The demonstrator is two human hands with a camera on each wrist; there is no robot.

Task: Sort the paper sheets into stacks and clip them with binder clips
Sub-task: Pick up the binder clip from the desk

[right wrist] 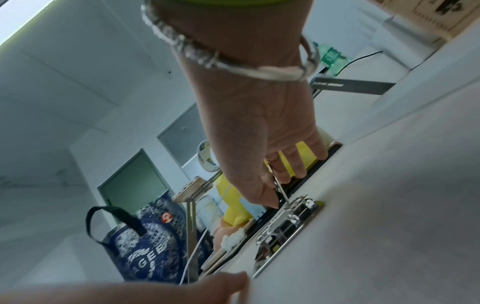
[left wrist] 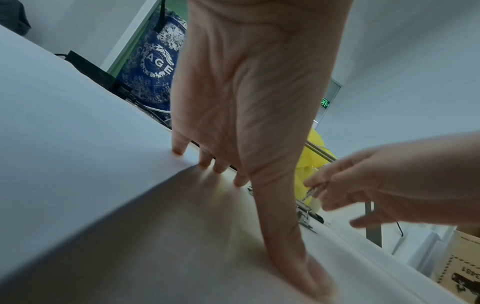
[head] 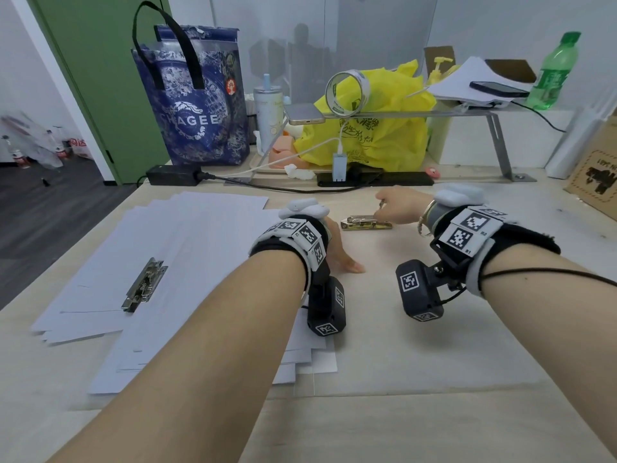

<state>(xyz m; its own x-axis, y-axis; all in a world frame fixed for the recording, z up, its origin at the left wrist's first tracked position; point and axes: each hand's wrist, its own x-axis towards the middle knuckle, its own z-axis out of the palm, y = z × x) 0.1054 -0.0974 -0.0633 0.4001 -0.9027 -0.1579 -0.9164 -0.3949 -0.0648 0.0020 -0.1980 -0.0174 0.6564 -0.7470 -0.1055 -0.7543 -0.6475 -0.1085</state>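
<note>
Loose white paper sheets (head: pixel 200 248) lie spread over the left of the table. One metal lever clip (head: pixel 143 285) rests on them. A second metal clip (head: pixel 365 223) (right wrist: pixel 288 224) (left wrist: pixel 306 214) lies on the bare surface to their right. My right hand (head: pixel 384 205) (right wrist: pixel 272 191) pinches this clip's raised wire lever between thumb and fingers. My left hand (head: pixel 340 252) (left wrist: pixel 272 221) lies flat just left of the clip, fingers straight. Its fingertips (left wrist: pixel 202 162) press down by the paper's edge (left wrist: pixel 91 144) and its thumb lies on the table. The wrist device hides those fingers in the head view.
Along the back edge stand a blue tote bag (head: pixel 197 105), a black power strip (head: pixel 374 178) with cables, a yellow plastic bag (head: pixel 374 128) and a metal shelf (head: pixel 467 110). A cardboard box (head: pixel 597 172) stands at the far right. The beige tabletop (head: pixel 417 362) stretches before me.
</note>
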